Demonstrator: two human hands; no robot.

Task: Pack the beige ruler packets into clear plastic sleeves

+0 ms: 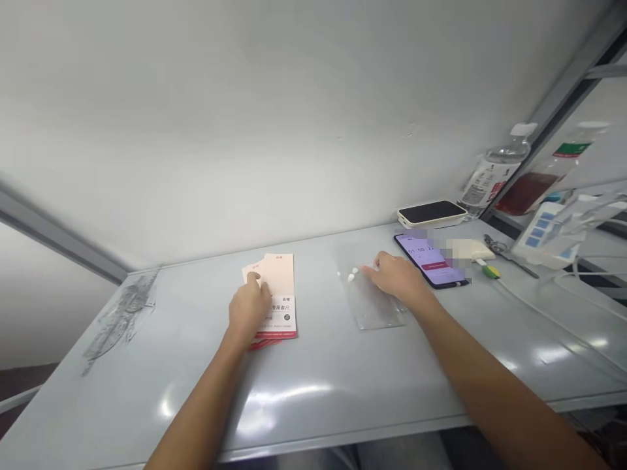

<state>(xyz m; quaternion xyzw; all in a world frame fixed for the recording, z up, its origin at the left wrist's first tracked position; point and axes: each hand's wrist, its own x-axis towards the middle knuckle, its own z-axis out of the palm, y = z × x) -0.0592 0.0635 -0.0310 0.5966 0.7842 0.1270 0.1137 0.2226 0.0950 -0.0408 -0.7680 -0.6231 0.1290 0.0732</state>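
My left hand [249, 303] is curled over a stack of printed paper cards; its fingertips press on their left side. Two pale cards [278, 274] stick out past the far end of a white printed packet [284, 316] with a red bottom band. Something red [267, 343] peeks out beneath it. To the right, a clear plastic bag [375, 316] lies flat. Several small white pieces [351, 277] rest at its far left part. My right hand [394, 277] is over the bag's right side, fingers bent together near the pieces; what they hold, if anything, is hidden.
On the right lie a phone with a lit timer [426, 258], a second phone [432, 213], a white charger with a cable [470, 249] and scissors [509, 254]. A water bottle [497, 170] and a power strip [543, 228] stand beyond. A wall closes the grey table's [196, 307] far edge.
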